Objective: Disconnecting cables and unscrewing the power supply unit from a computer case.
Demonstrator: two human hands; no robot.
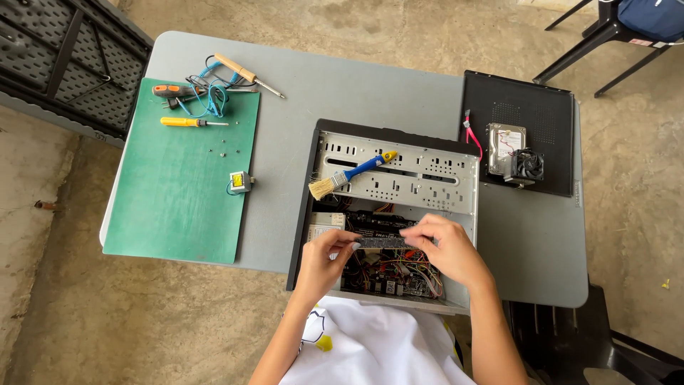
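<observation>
An open desktop computer case [324, 153] lies flat on a grey table [356, 85], its wires and boards showing. Above its inside, my left hand [324, 260] and my right hand [445, 249] hold the two ends of a long thin memory module [381, 242], level between the fingertips. A paintbrush [349, 176] with a blue handle and pale bristles rests on the case's metal drive bay.
A green mat [178, 207] at the left carries a yellow screwdriver [189, 122], an orange-handled tool [171, 90], a soldering iron [246, 73] with blue cable and a small transformer [240, 182]. The black side panel [491, 100] at the right holds a hard drive [502, 142] and cooling fan [529, 165]. Black chairs stand around.
</observation>
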